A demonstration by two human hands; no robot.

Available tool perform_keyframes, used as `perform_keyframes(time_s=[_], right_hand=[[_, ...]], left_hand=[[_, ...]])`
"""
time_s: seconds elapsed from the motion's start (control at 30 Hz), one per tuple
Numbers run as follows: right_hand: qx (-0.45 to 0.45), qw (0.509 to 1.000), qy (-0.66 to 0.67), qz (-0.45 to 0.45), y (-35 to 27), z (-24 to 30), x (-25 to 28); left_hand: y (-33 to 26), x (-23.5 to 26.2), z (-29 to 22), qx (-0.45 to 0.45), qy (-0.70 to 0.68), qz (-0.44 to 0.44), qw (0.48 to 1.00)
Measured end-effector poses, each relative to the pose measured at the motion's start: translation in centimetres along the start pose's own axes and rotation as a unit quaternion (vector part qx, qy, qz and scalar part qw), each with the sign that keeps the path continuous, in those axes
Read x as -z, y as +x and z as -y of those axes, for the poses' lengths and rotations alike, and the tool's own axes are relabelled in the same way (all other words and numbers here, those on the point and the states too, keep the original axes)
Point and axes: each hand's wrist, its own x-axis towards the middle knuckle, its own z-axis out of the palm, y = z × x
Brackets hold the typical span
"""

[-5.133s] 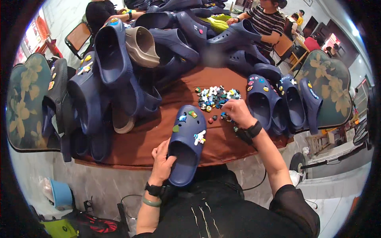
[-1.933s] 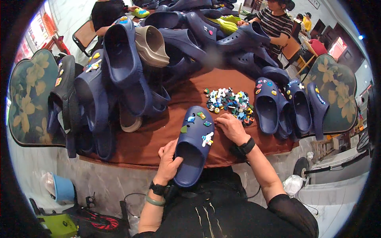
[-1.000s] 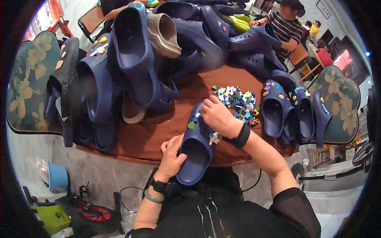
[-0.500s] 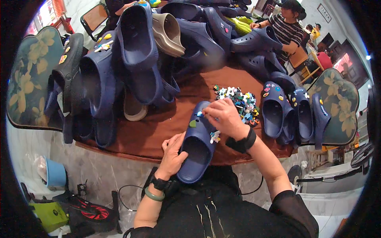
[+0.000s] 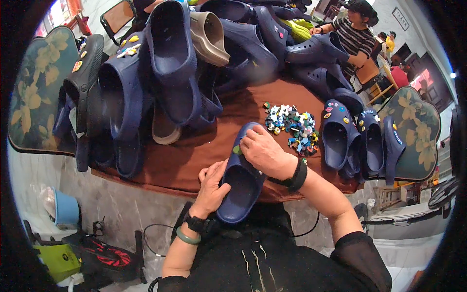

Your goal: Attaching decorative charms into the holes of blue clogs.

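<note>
A navy foam clog (image 5: pixel 239 187) lies on the near edge of the brown-covered table (image 5: pixel 185 158), toe pointing away from me. My left hand (image 5: pixel 212 185) grips its heel side. My right hand (image 5: pixel 262 152) presses down on the clog's toe, fingers bunched over a small green charm (image 5: pixel 237 150); whether a charm is pinched in the fingers is hidden. A pile of small colourful charms (image 5: pixel 292 127) lies just beyond my right hand.
Many navy clogs and a beige one (image 5: pixel 208 31) are heaped across the back and left of the table. Decorated navy clogs (image 5: pixel 357 141) stand in a row at the right. A person in a striped shirt (image 5: pixel 352 36) sits at the far side. Floral cushioned chairs flank the table.
My right hand left the charm pile and came onto the clog's toe, where it now presses. The left hand has kept hold of the clog's heel side.
</note>
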Motion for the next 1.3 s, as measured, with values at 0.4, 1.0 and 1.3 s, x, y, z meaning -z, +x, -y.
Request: perform_keyframes(time_s=[0.4, 1.0, 1.3], right_hand=[[0.000, 0.998, 0.002, 0.070, -0.6, 0.5, 0.1], [-0.351, 0.866, 0.306, -0.183, -13.7, -0.9, -3.7], [-0.369, 0.862, 0.253, -0.240, -14.5, 3.9, -7.4]], left_hand=[[0.1, -0.1, 0.5, -0.019, 0.001, 0.004, 1.000], [0.5, -0.3, -0.2, -0.001, 0.022, 0.015, 1.000], [-0.4, -0.2, 2.1, 0.008, 0.078, 0.016, 0.997]])
